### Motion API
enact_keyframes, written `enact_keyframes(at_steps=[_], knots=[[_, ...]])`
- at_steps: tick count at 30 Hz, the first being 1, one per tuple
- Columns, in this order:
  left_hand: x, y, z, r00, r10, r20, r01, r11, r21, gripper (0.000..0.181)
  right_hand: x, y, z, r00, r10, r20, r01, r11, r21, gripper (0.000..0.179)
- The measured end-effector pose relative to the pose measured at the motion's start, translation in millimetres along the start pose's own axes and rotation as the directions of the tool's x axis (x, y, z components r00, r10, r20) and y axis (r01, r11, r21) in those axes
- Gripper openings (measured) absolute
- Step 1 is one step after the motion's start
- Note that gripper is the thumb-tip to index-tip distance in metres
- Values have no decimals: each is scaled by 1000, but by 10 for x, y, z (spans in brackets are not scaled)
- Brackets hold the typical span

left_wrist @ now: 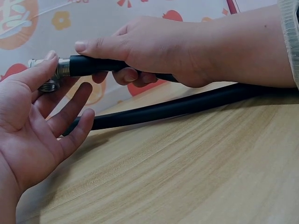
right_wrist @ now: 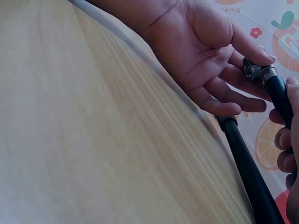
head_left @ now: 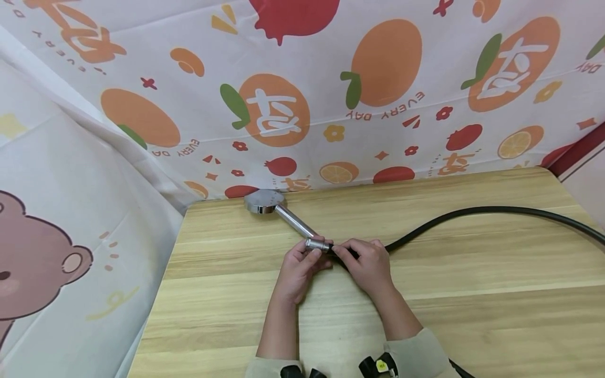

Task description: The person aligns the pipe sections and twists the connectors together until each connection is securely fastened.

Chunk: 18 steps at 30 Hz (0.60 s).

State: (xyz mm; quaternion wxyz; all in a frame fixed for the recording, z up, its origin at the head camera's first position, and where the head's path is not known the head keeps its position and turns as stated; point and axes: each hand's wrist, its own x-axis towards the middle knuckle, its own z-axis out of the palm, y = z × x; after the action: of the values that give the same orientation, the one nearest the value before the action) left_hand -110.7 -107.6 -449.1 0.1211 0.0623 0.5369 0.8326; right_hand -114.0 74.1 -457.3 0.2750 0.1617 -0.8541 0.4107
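My left hand (head_left: 295, 273) pinches a short metal pipe fitting (left_wrist: 63, 70) between thumb and fingers, its other fingers spread loosely. A threaded side opening (right_wrist: 251, 70) shows on the fitting. My right hand (head_left: 371, 265) grips the black end of a hose (left_wrist: 93, 65), which meets the fitting in a straight line. Under the hands, another black hose section (left_wrist: 163, 111) lies along the table, its end near the left fingers. Just beyond them a chrome shower head (head_left: 264, 201) lies on the table, its handle (head_left: 295, 221) slanting toward the hands.
The black hose (head_left: 496, 210) curves away over the right side of the wooden table (head_left: 212, 304). A fruit-print cloth (head_left: 326, 68) hangs behind the table's back edge, and a bear-print cloth (head_left: 108, 210) hangs at the left.
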Motion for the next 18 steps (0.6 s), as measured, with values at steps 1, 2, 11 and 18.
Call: enact_keyframes(at_steps=[1,2,11,18], knots=[[1,1,4,1000,-2,-3,2,1000,1,22,1,1,0,1000,-2,-5,2,1000,-3,23],[2,2,9,1000,-5,-5,5,1000,0,21,2,2,0,1000,-2,-11,2,1000,-4,24],[17,-12,34,999,-30,-27,31,999,21,18,5,19,10,994,-18,-106,15,999,-32,24],[17,-31,24,999,-26,-29,27,999,24,18,3,15,13,994,-5,-108,2,1000,-21,19]])
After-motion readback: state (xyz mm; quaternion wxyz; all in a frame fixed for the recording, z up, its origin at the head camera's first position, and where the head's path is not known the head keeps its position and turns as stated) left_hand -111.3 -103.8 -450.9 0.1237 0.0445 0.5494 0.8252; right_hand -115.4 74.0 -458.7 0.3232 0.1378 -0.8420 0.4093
